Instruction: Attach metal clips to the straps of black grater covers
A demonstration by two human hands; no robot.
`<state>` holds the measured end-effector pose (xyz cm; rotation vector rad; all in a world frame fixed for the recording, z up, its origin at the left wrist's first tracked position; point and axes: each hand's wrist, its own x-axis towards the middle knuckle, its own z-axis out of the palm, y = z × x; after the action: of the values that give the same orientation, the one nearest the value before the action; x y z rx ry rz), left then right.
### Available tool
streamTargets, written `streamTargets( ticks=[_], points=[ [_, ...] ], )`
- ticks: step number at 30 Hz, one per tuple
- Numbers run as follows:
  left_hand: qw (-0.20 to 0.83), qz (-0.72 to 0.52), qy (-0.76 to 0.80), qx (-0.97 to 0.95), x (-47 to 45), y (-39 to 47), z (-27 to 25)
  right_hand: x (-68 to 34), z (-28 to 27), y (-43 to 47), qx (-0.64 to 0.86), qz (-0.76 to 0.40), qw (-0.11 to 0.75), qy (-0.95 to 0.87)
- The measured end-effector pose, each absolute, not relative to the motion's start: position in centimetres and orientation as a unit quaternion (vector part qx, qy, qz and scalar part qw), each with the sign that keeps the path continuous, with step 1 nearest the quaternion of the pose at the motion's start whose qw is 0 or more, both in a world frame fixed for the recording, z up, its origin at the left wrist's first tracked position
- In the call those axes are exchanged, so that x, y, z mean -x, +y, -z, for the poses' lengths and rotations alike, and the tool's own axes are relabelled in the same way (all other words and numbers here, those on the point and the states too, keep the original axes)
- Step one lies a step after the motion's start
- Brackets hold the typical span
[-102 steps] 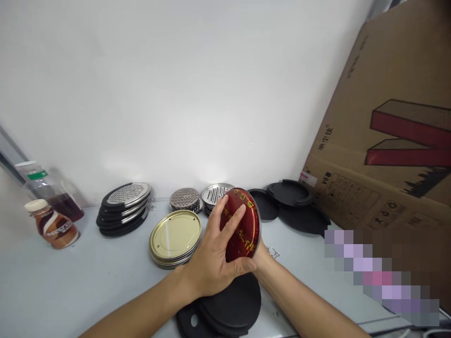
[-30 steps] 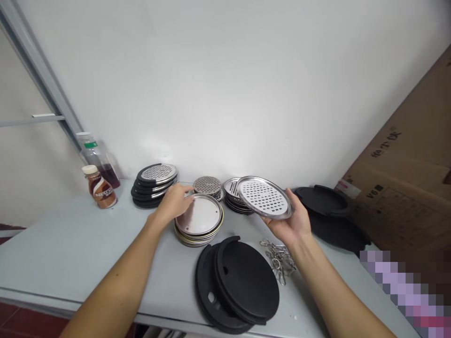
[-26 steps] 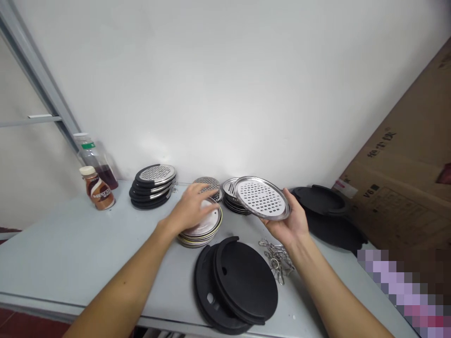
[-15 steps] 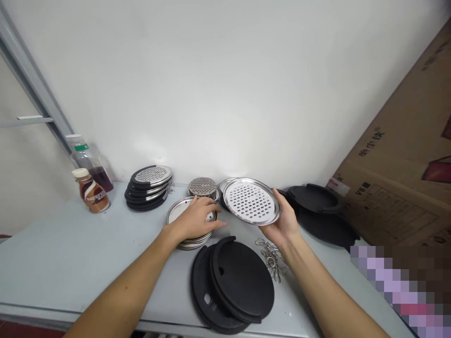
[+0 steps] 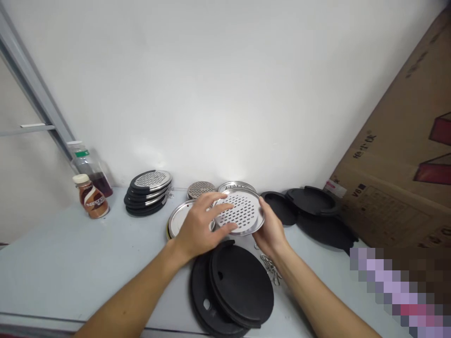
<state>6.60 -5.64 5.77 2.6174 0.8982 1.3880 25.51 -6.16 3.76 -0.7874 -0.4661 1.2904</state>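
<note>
Laid out across the tabletop (image 5: 70, 272), with black discs (image 5: 243, 281) stacked askew at lower centre; could slide apart if bumped by the left hand (image 5: 202, 223), spread just above. Grasping the perforated metal plate (image 5: 239, 213), tilted just below mid-frame, in the right hand (image 5: 270, 230); could drop through being pinched at one edge, since cannot tell if steadied at the opposite rim. At left, holding dark liquid (image 5: 101, 184) low in the clear bottle (image 5: 89, 168); hidden within the smaller wrapped bottle (image 5: 93, 199) just in front.

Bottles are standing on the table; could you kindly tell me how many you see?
2: a taller clear bottle at the back left, and a shorter brown bottle in front, partly covering it.
</note>
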Motion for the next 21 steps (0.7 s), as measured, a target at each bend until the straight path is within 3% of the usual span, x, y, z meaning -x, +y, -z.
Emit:
streamTargets(
  ticks=[6, 13, 15, 17, 21],
  points=[
    [0.064, -0.353, 0.390, -0.848, -8.5, -6.9, -4.5, -23.9, -1.7, -7.1, 0.394, -0.468, 0.708, -0.354],
    [0.007, -0.485, 0.364, -0.795, -6.5, -5.7, -5.8, -25.0, -1.7, -6.6, 0.397, -0.459, 0.697, -0.381],
    [0.072, -0.539, 0.435, -0.718, -5.4, -4.2, -6.6, -25.6, -1.8, -6.0, 0.405, -0.477, 0.700, -0.345],
    [0.199, -0.571, 0.510, -0.612, -4.2, -1.7, -7.3, -26.4, -1.8, -5.2, 0.424, -0.484, 0.704, -0.300],
    [0.325, -0.555, 0.553, -0.530, -2.3, 4.5, -7.7, -28.8, -2.4, -2.8, 0.451, -0.457, 0.718, -0.269]
  ],
)
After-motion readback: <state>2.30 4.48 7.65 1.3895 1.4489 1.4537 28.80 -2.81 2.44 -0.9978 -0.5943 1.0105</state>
